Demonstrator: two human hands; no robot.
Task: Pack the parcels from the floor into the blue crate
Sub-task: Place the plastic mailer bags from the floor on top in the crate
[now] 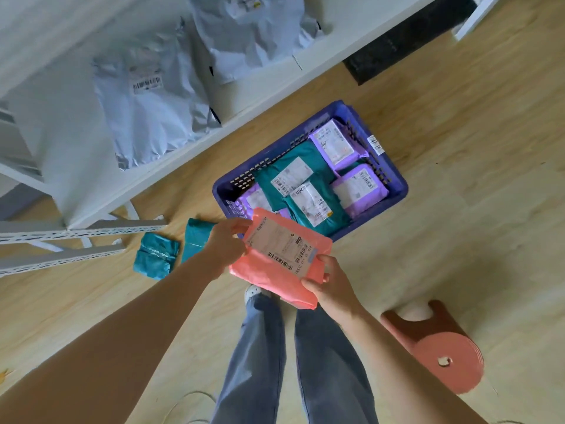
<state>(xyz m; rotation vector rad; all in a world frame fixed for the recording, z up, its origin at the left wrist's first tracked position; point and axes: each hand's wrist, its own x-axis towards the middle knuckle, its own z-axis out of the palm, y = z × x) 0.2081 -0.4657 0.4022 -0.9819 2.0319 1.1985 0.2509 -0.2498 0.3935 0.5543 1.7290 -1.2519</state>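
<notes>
Parcels show up in four spots in the head view. One pink parcel [284,255] is held in the air by both hands, label side up, with its far corner overlapping the near edge of the blue crate [399,191] as seen from above. The left hand [226,246] grips the parcel's left edge, fingers curled under and thumb on top. The right hand [333,286] pinches the near right corner, thumb lying on the label and fingers tucked beneath.

The crate sits on the wooden floor [458,148] just beyond the held parcel. Five parcels can be counted in it: two teal ones, a far teal parcel [275,169] and a near teal parcel [318,209], and three purple ones, a far purple parcel [334,145], a right purple parcel [359,191] and a left purple parcel [253,200], the last partly hidden by the pink one. All lie flat with labels up.

Two more teal parcels rest on the floor left of the crate: a crumpled teal parcel [156,255] and, just beside it, a long teal parcel [195,240] partly behind the left wrist.

Two large grey mailing bags [149,102] [244,32] lie on a white shelf [76,166]. One pink stool [443,353] stands to the right, well apart from the crate. Two legs in blue jeans [256,347] and one white shoe [253,290] show below the hands.
</notes>
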